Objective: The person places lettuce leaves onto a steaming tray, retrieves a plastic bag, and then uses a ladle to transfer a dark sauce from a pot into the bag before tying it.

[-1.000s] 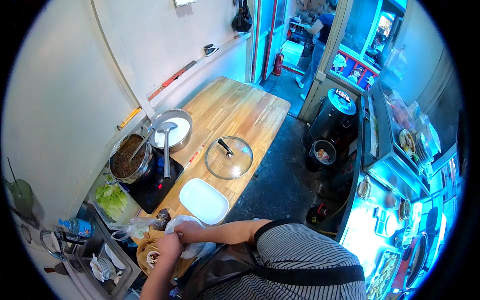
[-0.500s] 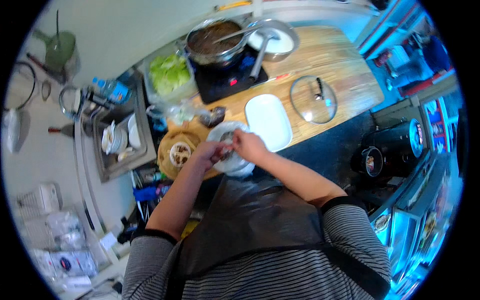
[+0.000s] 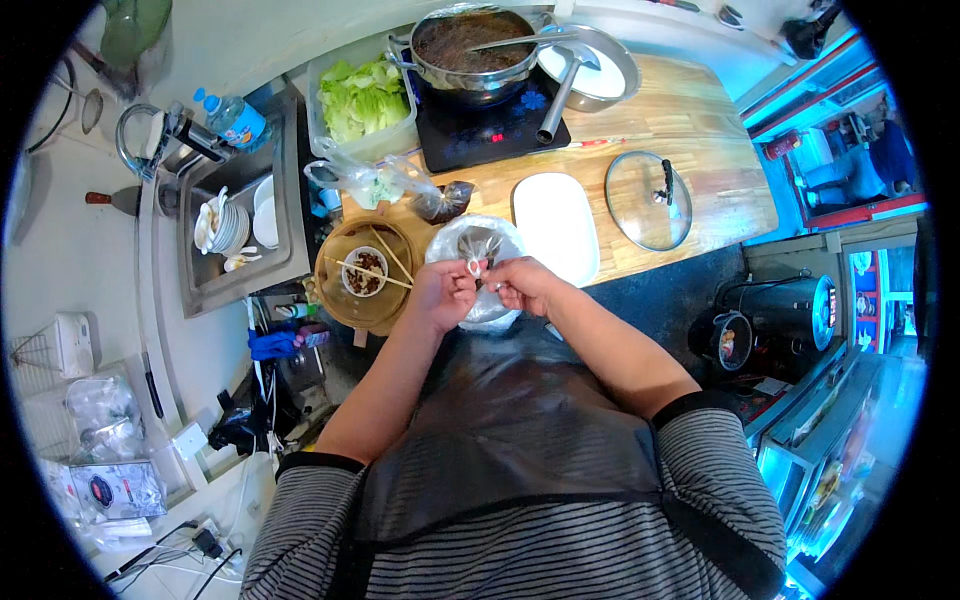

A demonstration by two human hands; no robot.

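Observation:
My left hand (image 3: 446,294) and my right hand (image 3: 526,284) meet over a white bowl (image 3: 507,236) at the counter's near edge. Between them they pinch the gathered neck of a clear plastic bag (image 3: 480,244). A small pale loop, perhaps a rubber band, shows at my left fingertips. What fills the bag is mostly hidden by my fingers. Just behind the bowl lies another clear bag (image 3: 447,203) with dark contents. To the left, a round wooden tray (image 3: 338,293) holds a white cup of brown bits (image 3: 364,272) and chopsticks (image 3: 392,254).
A white tray (image 3: 556,230) and a glass lid (image 3: 640,215) lie to the right. Behind stand a pot of brown sauce (image 3: 470,45) on a black induction cooker (image 3: 500,130), a lettuce container (image 3: 363,100) and a metal bowl with a ladle (image 3: 610,85). The sink (image 3: 210,280) holds dishes.
My head view has shifted, so the counter sits farther right and higher in the picture. My hands stay together over the bowl, and the bag's neck now shows between them.

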